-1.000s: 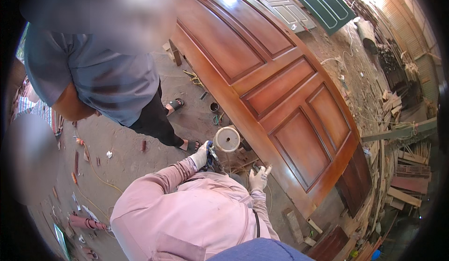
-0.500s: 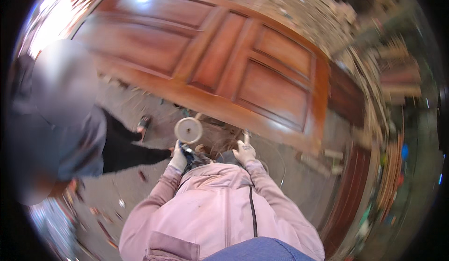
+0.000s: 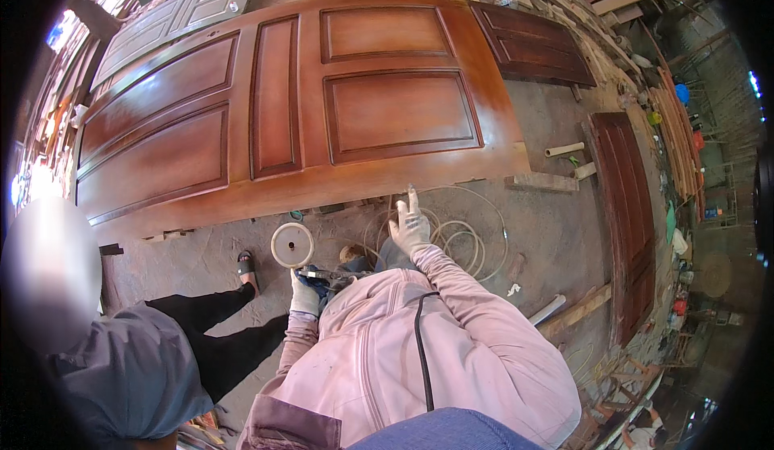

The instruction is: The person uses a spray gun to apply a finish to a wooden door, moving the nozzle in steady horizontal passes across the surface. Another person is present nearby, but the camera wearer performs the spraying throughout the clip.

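Note:
A large reddish-brown panelled wooden door (image 3: 278, 95) lies flat in front of me, glossy on its upper face. My left hand (image 3: 305, 295), in a white glove, is closed round a spray gun (image 3: 321, 276); a round, pale-rimmed cup (image 3: 292, 245) sits at its far end. My right hand (image 3: 413, 222), gloved as well, holds nothing. Its fingers are partly stretched out, pointing at the door's near edge, and I cannot tell whether a fingertip touches it.
A person in grey (image 3: 137, 369) stands close on my left. Coiled hose (image 3: 477, 260) lies on the floor by my right arm. Darker panels lie at right (image 3: 625, 224) and far right (image 3: 532, 43). Grey doors (image 3: 181, 18) lie at far left; timber (image 3: 544, 181) lies right of the door.
My view has turned and steadied, so the door sits more to the left. My right hand appears higher and farther forward. The spray gun stays in my left hand.

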`<state>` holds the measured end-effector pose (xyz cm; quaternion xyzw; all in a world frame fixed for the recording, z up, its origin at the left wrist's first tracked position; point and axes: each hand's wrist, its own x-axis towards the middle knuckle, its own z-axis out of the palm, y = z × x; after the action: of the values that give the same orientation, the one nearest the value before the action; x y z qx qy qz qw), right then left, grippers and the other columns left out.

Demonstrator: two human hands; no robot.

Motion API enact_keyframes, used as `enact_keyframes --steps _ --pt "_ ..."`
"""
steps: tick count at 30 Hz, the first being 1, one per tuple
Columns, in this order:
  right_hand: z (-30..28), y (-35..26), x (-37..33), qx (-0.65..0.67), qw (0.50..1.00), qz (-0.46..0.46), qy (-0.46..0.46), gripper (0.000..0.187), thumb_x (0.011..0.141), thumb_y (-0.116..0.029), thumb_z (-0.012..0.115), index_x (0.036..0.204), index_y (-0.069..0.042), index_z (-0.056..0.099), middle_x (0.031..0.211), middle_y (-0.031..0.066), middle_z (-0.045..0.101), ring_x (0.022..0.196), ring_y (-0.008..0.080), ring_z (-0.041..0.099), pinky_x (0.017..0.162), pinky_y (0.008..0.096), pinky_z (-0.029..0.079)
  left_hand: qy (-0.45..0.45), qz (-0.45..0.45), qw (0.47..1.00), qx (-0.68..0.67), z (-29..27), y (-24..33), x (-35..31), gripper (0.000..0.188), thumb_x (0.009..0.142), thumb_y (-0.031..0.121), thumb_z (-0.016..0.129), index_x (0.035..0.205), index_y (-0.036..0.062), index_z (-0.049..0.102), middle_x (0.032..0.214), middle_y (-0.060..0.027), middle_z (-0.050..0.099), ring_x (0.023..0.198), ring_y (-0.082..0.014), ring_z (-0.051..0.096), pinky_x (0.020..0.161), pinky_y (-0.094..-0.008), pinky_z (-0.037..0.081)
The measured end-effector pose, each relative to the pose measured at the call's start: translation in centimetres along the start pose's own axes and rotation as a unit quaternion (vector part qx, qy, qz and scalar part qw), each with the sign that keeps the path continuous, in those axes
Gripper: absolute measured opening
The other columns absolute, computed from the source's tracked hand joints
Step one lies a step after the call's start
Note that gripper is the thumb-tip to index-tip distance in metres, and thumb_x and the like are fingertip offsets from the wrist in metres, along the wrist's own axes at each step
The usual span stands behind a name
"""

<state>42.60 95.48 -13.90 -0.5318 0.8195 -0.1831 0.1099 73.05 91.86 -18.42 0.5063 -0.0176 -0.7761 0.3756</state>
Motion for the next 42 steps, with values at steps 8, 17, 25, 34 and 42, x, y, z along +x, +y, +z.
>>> enact_keyframes --steps 8,17,25,34,42 --pt "0.2 0.9 0.5 -0.029 0.981 0.035 -0.19 0.044 0.08 -0.031 0.07 0.114 -0.008 0.053 0.155 0.0214 0.026 0.095 0.036 0.066 0.079 0.0468 0.054 -0.043 0.022 0.999 -0.006 -0.8 -0.1 0.8 0.037 0.099 0.04 0.037 0.069 0.0201 0.047 0.059 0.0009 0.047 0.053 -0.0183 0.048 0.052 -0.0359 0.041" --pt "-1.6 1.5 0.4 -0.008 0.992 -0.003 -0.123 0.047 0.08 -0.029 0.069 0.117 -0.005 0.054 0.155 0.0188 0.026 0.096 0.0375 0.066 0.08 0.0476 0.053 -0.041 -0.027 0.999 0.02 1.6 0.3 -1.7 0.038 0.095 0.049 0.043 0.072 0.02 0.052 0.064 -0.0001 0.054 0.055 -0.0195 0.052 0.052 -0.0363 0.043" --pt "-0.6 6.1 -0.3 0.044 0.971 0.095 -0.216 0.045 0.081 -0.034 0.066 0.118 -0.008 0.058 0.142 0.021 0.042 0.108 0.038 0.061 0.092 0.0489 0.049 -0.078 0.085 0.985 0.127 -1.3 -0.5 2.3 0.036 0.094 0.051 0.048 0.075 0.0207 0.053 0.062 0.0022 0.054 0.051 -0.0198 0.052 0.046 -0.0349 0.04" --pt "-8.8 21.9 -4.2 0.291 0.859 0.368 0.205 0.052 0.076 -0.028 0.074 0.118 -0.001 0.059 0.112 0.0237 0.065 0.105 0.0376 0.063 0.093 0.0437 0.048 -0.038 0.062 0.986 0.151 1.5 -0.6 1.0 0.036 0.094 0.051 0.049 0.076 0.0204 0.052 0.06 0.002 0.052 0.05 -0.0208 0.051 0.045 -0.0358 0.041" --pt "-30.5 42.9 -11.1 0.226 0.649 0.397 0.608 0.051 0.092 -0.029 0.062 0.119 0.013 0.055 0.118 0.0267 0.062 0.105 0.0345 0.061 0.093 0.0396 0.046 -0.073 0.105 0.967 0.221 3.8 -2.4 0.4 0.038 0.095 0.052 0.048 0.075 0.0207 0.051 0.057 0.0006 0.051 0.044 -0.0219 0.048 0.043 -0.0386 0.041"
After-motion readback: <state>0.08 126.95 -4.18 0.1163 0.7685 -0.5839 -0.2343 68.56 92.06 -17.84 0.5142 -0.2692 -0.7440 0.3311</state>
